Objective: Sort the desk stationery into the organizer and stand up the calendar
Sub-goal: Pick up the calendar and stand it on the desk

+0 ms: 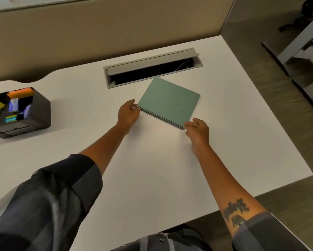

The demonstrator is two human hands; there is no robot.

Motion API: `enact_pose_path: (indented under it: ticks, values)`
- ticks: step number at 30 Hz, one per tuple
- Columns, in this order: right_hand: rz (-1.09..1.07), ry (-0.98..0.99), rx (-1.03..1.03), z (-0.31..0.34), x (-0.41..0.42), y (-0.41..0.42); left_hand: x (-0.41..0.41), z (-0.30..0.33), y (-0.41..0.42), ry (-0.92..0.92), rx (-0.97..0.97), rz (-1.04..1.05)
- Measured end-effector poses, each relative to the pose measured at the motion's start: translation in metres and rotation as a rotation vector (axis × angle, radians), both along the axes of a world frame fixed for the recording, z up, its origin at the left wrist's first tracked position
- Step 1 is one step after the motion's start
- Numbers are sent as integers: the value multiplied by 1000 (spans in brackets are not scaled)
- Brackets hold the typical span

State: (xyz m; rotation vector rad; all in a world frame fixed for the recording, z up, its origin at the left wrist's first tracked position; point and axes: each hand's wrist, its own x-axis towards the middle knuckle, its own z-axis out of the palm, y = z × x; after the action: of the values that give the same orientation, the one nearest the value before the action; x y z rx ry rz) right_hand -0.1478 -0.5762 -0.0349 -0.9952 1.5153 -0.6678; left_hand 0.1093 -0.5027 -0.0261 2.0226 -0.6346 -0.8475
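Note:
The green spiral-bound calendar [169, 101] lies flat on the white desk [134, 169], its black wire binding along the near edge. My left hand [128, 114] pinches the left end of the binding. At the right end of the binding my right hand [198, 132] grips the corner with curled fingers. The dark organizer [38, 113] stands at the far left of the desk, filled with an orange marker, a yellow-tipped item, purple pieces and several other stationery items.
An open grey cable tray [152, 67] is recessed in the desk just behind the calendar. A beige partition [97, 33] runs along the back. The desk's right edge drops to carpet, where grey furniture legs stand.

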Motion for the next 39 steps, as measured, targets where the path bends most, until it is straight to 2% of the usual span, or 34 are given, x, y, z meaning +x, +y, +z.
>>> enact_pose_path:
  ticks: [5,11,16,21,29,39]
  values:
    - [-16,-1,-21,-2,-4,-6,-5,-2,-5,-28,29,48]
    - [18,52,-59,-1,-13,-14,-8,0,-15,76,23,64]
    - [29,103,-123,9,-12,-17,-12,8,-15,93,21,86]
    - [24,61,-164,21,-10,-17,-9,14,-16,200,15,141]
    - [-55,-91,-254,45,1,-28,-2,35,-20,147,-115,148]
    - [-43,-119,-465,78,29,-29,-2,68,-25,96,-335,147]
